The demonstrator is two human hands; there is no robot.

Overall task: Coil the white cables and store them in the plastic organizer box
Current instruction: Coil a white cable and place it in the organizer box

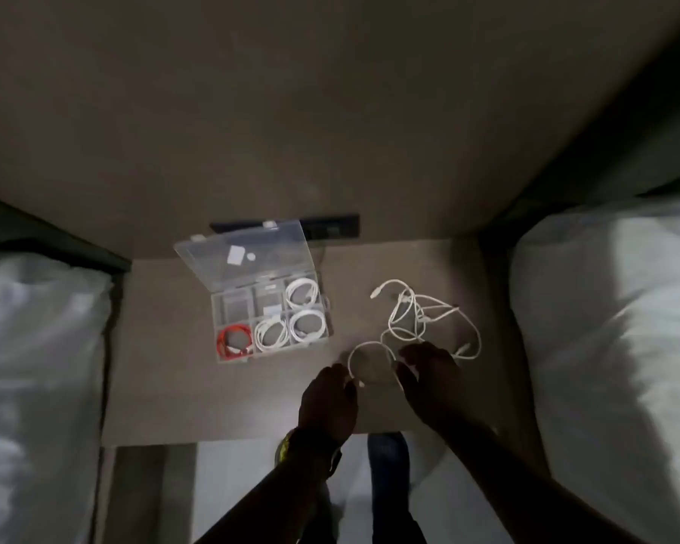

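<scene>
A clear plastic organizer box (231, 304) lies open on the bedside table, lid tilted back. Three compartments hold coiled white cables (308, 325); the near-left one holds a coiled red cable (234, 341). To its right lies a loose tangle of white cables (421, 312). One white cable (370, 346) arcs in a loop between my hands. My left hand (328, 398) pinches its end near the plug. My right hand (428, 376) grips the loop's other side, fingers curled over it.
The brown table (165, 367) stands between two beds with white pillows (36, 367) (613, 327). A dark socket panel (332, 227) sits on the wall behind the box. The table's front edge is just under my wrists.
</scene>
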